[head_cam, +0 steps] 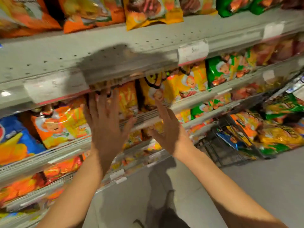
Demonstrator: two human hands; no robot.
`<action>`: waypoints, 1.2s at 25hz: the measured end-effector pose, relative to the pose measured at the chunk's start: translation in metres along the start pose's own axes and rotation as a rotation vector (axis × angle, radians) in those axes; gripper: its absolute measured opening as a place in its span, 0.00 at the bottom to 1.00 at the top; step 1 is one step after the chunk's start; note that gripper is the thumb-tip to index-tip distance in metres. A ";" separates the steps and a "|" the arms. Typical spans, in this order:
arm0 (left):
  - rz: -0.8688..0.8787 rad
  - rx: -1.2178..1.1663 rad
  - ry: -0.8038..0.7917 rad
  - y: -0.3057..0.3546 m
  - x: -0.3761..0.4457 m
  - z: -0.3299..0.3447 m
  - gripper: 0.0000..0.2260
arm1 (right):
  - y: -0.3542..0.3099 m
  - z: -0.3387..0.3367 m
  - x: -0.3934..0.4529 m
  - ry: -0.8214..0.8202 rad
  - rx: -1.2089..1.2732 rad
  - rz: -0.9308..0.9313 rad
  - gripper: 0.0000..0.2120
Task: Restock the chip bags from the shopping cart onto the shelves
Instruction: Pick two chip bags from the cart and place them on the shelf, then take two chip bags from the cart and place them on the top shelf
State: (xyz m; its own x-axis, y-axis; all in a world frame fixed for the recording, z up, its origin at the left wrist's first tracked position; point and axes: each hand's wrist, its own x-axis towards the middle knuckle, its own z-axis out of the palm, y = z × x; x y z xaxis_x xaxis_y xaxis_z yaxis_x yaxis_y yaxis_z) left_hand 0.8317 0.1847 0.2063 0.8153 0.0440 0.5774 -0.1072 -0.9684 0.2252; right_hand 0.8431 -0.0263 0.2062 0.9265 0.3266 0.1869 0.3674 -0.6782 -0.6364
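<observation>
Store aisle, grey shelf [148,119]: left hand [105,125] and right hand [167,129] spread, grips empty; a hard push could topple the orange-yellow chip bag [128,99] above the shelf.

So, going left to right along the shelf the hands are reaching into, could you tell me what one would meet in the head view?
Blue bag → orange bag → left hand → right hand → yellow bags → green bag.
</observation>
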 end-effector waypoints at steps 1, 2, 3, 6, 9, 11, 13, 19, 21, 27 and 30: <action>0.065 -0.050 -0.029 0.025 -0.004 0.008 0.36 | 0.017 -0.011 -0.015 0.039 0.045 0.026 0.41; 0.117 -0.107 -0.067 0.050 -0.006 0.017 0.35 | 0.035 -0.023 -0.029 0.076 0.082 0.063 0.41; 0.154 -0.158 -0.117 0.076 -0.006 0.029 0.34 | 0.054 -0.038 -0.043 0.103 0.094 0.115 0.42; 0.250 -0.286 -0.265 0.157 0.008 0.075 0.31 | 0.123 -0.089 -0.084 0.156 0.090 0.294 0.42; 0.365 -0.451 -0.386 0.256 0.018 0.132 0.29 | 0.201 -0.147 -0.130 0.250 0.057 0.446 0.40; 0.420 -0.549 -0.456 0.329 0.016 0.170 0.30 | 0.253 -0.188 -0.163 0.262 0.048 0.560 0.37; 0.426 -0.561 -0.587 0.391 0.011 0.202 0.30 | 0.297 -0.221 -0.198 0.265 0.082 0.690 0.34; 0.420 -0.582 -0.870 0.519 0.022 0.283 0.27 | 0.402 -0.290 -0.266 0.249 0.189 0.929 0.29; 0.421 -0.545 -0.904 0.536 0.031 0.310 0.27 | 0.431 -0.298 -0.267 0.246 0.230 1.006 0.31; 0.388 -0.505 -1.039 0.559 0.082 0.418 0.29 | 0.502 -0.309 -0.213 0.184 0.344 1.128 0.31; 0.295 -0.460 -1.182 0.563 0.103 0.466 0.30 | 0.525 -0.313 -0.182 0.158 0.410 1.247 0.33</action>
State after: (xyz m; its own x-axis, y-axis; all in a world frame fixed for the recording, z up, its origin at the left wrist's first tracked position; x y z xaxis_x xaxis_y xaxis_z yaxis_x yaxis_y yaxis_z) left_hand 1.1206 -0.4702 0.0265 0.7071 -0.6241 -0.3324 -0.3590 -0.7218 0.5916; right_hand 0.8930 -0.6476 0.0726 0.6328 -0.4662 -0.6183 -0.7581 -0.2101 -0.6174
